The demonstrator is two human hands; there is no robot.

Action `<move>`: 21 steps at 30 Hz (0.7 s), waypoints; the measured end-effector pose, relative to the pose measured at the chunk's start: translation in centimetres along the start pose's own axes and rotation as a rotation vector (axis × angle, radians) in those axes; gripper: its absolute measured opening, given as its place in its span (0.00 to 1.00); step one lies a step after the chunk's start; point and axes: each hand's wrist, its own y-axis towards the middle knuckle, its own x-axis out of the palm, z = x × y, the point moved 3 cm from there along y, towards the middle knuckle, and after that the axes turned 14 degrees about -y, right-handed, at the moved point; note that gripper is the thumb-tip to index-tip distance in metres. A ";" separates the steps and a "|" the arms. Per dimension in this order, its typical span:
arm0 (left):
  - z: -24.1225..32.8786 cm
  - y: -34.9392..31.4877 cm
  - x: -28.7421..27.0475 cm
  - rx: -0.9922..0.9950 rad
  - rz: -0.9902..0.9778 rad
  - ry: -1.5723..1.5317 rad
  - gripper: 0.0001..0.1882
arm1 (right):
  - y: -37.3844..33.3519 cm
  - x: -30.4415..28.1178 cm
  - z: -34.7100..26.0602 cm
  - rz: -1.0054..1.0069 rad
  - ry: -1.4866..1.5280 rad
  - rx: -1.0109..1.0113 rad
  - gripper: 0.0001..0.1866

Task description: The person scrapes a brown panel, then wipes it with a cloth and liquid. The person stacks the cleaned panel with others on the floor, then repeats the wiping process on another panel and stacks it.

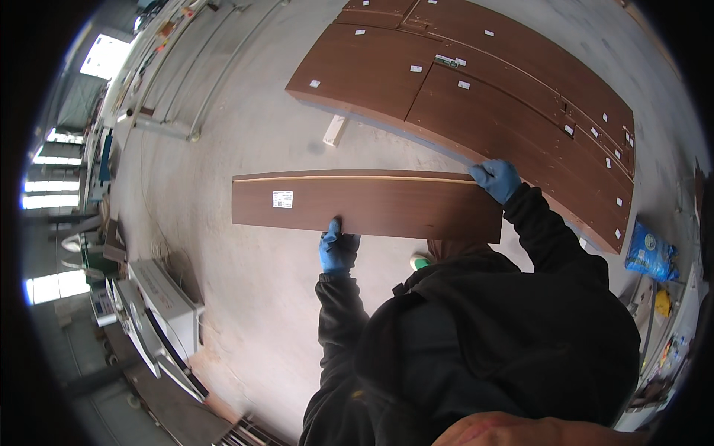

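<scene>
A long brown wood-grain board (372, 207) is held up before me, lying roughly crosswise. A white label (282, 199) is stuck near its left end, and a pale strip runs along its far edge. My left hand (339, 249), in a blue glove, grips the near edge left of the middle, thumb on top and the other fingers mostly hidden beneath. My right hand (497, 181), also gloved in blue, is closed round the far right corner.
Brown panels (357, 63) with small white labels lie stacked at the far right. A short pale wood block (335, 130) sits on the floor by them. A metal-tube frame (195, 134) stands far left, a grey machine cabinet (163, 305) at left, a blue bag (650, 251) at right.
</scene>
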 end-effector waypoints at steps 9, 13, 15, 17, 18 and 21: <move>11.8 24.8 7.5 -0.031 -0.026 0.155 0.24 | 22.1 12.1 -0.1 0.058 0.215 0.154 0.19; 18.0 33.3 11.1 -0.028 0.032 0.266 0.24 | 32.1 15.6 0.0 0.187 0.553 0.193 0.20; 20.9 37.4 12.4 -0.030 0.080 0.255 0.23 | 34.9 16.8 0.6 0.258 0.505 0.244 0.26; 23.4 41.9 13.7 -0.026 0.037 0.254 0.22 | 36.9 19.2 2.2 0.262 0.677 0.493 0.27; 24.6 44.3 14.3 -0.049 -0.016 0.218 0.22 | 37.4 20.7 3.1 0.272 0.734 0.657 0.28; 29.3 52.4 15.4 -0.079 0.019 0.483 0.20 | 37.0 26.5 3.7 0.226 0.582 0.711 0.22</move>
